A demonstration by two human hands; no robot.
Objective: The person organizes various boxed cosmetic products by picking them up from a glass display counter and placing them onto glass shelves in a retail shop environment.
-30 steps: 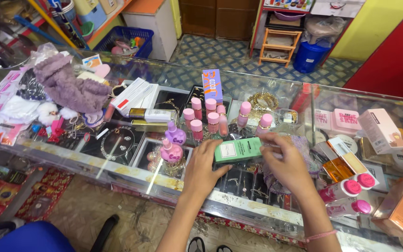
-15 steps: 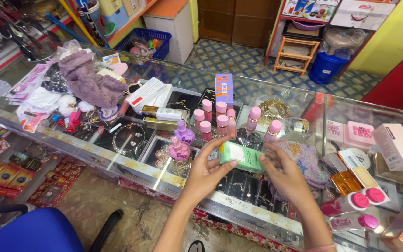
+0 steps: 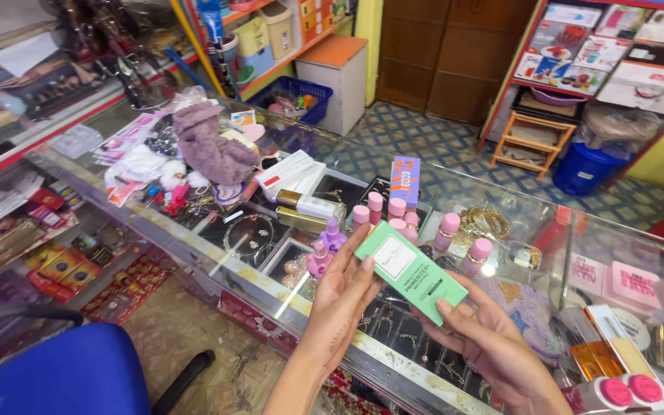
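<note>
Both my hands hold up a small green box [image 3: 410, 270] with a white label, tilted, above the glass counter [image 3: 217, 253]. My left hand [image 3: 337, 307] grips its left end with the fingers curled under and the thumb on the edge. My right hand [image 3: 486, 346] supports the right end from below. Just behind the box stand several pink-capped bottles [image 3: 393, 219] and a purple bottle [image 3: 330, 240] on the counter.
A purple fluffy item [image 3: 209, 150] and small packets lie at the counter's left. White and gold boxes [image 3: 293, 180] sit mid-counter, pink boxes [image 3: 632, 284] at right. A blue chair [image 3: 55, 376] is below left. Shelves, a blue bucket [image 3: 585, 169] and a wooden stool [image 3: 532, 142] stand behind.
The green box has been lifted off the counter toward the camera and turned so its labelled face shows. The view has shifted left and upward.
</note>
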